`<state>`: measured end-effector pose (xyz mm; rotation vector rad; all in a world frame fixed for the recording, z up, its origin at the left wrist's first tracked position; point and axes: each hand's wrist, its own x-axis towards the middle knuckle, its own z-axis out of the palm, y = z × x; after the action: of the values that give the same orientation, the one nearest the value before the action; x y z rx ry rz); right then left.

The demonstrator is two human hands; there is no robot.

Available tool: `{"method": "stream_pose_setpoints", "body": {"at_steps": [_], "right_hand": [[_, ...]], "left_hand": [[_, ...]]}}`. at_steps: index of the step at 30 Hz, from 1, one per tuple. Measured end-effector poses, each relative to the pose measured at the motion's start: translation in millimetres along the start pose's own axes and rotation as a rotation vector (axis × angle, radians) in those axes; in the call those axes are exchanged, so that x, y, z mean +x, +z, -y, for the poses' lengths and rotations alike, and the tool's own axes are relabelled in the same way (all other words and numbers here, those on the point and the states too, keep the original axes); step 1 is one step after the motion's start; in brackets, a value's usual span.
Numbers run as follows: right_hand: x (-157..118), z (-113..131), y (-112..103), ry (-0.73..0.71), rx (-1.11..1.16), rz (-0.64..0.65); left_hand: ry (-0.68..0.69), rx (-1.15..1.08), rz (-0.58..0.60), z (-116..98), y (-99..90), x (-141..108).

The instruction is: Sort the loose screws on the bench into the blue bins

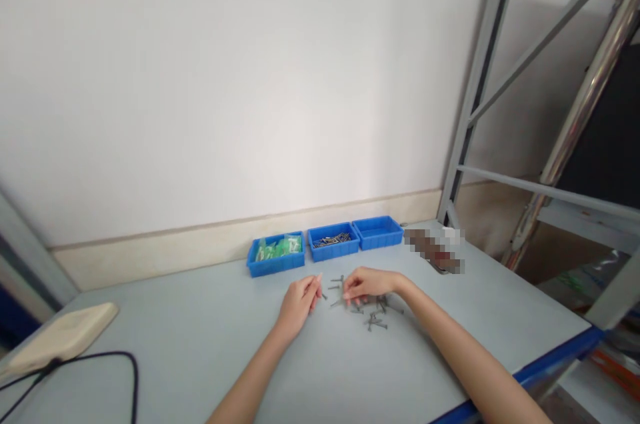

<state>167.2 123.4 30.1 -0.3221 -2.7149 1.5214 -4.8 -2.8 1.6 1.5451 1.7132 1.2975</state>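
Well, a pale grey worktop (pixel 200 351) is carrying three blue plastic bins (pixel 333 241) along its back edge, the middle one holding metal fasteners (pixel 330 239). Nearer, loose dark metal nails (pixel 375 316) are lying scattered beside the right hand (pixel 367 284); they should be stiff, light and prone to rolling, so pinching each by the shank seems best. The left hand (pixel 299 304) is resting with its fingers bunched, while the right is curving down, partly closed; whether either is gripping a nail, I cannot tell.
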Motion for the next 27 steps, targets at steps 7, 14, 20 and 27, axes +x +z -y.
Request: {"method": "stream_pose_setpoints", "body": {"at_steps": [7, 14, 20, 27], "right_hand": [[25, 9, -41, 0.166, -0.328, -0.673], [-13, -3, -40, 0.135, -0.534, -0.392], [-24, -23, -13, 0.065, -0.480, -0.142], [-20, -11, -4, 0.012, -0.145, -0.369]], "left_hand": [[-0.005, -0.016, 0.010, -2, -5.1, -2], [0.026, 0.025, 0.016, -1, -5.0, -2], [0.036, 0.063, 0.035, -2, -4.2, -3], [0.029, 0.052, 0.047, -2, -3.9, -3]]}}
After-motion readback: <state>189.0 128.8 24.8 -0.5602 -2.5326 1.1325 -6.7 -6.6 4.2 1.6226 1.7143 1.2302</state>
